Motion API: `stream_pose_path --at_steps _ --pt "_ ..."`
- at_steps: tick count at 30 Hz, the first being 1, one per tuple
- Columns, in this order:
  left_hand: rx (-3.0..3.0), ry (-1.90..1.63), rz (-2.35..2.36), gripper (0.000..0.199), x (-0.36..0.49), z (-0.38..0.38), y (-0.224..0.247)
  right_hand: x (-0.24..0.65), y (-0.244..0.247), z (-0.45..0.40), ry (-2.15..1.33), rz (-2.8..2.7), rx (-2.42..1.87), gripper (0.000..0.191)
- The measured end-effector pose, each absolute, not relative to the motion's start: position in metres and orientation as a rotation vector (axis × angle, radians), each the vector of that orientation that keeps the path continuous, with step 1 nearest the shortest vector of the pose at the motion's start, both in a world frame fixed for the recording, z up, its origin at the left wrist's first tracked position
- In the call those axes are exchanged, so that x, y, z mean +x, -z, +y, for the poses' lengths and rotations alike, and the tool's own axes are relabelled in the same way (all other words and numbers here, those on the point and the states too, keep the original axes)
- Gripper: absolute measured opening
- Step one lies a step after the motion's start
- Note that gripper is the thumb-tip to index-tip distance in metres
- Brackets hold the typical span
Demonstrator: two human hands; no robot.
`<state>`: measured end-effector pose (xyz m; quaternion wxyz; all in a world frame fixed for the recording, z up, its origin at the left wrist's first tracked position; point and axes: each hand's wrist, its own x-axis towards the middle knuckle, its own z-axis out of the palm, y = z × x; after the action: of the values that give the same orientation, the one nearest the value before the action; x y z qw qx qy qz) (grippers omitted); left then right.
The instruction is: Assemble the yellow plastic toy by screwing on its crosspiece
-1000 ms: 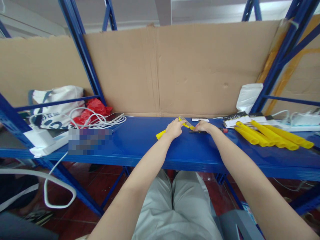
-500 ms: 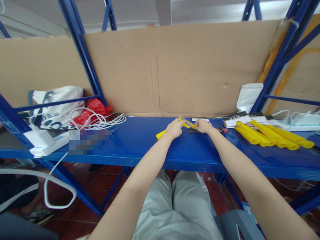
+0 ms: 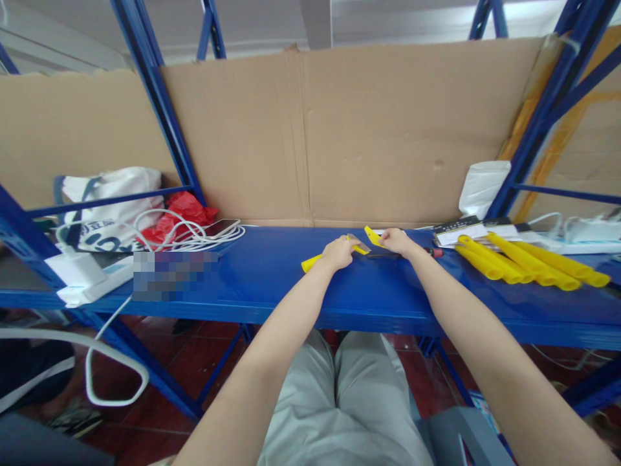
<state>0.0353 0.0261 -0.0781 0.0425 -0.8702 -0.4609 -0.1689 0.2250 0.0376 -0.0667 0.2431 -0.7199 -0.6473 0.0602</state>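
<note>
At twelve o'clock on the blue desk (image 3: 272, 272), the left grip (image 3: 338, 253) is closed around a yellow tube (image 3: 311, 263), while the right grip (image 3: 395, 241) pinches a yellow strip (image 3: 372, 235), near a red-handled tool (image 3: 436, 253). More yellow tubes (image 3: 521, 265) lie at two o'clock. Toward ten sit a white tote bag (image 3: 123, 213) and a crumpled red plastic bag (image 3: 187, 210), contents hidden; a white pouch (image 3: 484, 188) leans between one and two, its inside unseen.
</note>
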Motion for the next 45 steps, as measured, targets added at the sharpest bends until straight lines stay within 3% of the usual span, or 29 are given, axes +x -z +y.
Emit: stream_pose_path --at_steps 14,28,45 --pt "-2.621 0.565 -1.378 0.044 0.035 0.023 0.072 0.215 0.059 0.028 -0.369 -1.562 -1.825 0.011" --pt "-2.652 0.613 -1.385 0.039 0.037 0.023 0.074 0.215 0.054 0.028 -1.000 -1.208 -1.455 0.006" --pt "-2.667 0.738 -1.347 0.036 0.037 0.028 0.076 0.200 0.063 0.031 -1.601 -1.056 -1.139 0.028"
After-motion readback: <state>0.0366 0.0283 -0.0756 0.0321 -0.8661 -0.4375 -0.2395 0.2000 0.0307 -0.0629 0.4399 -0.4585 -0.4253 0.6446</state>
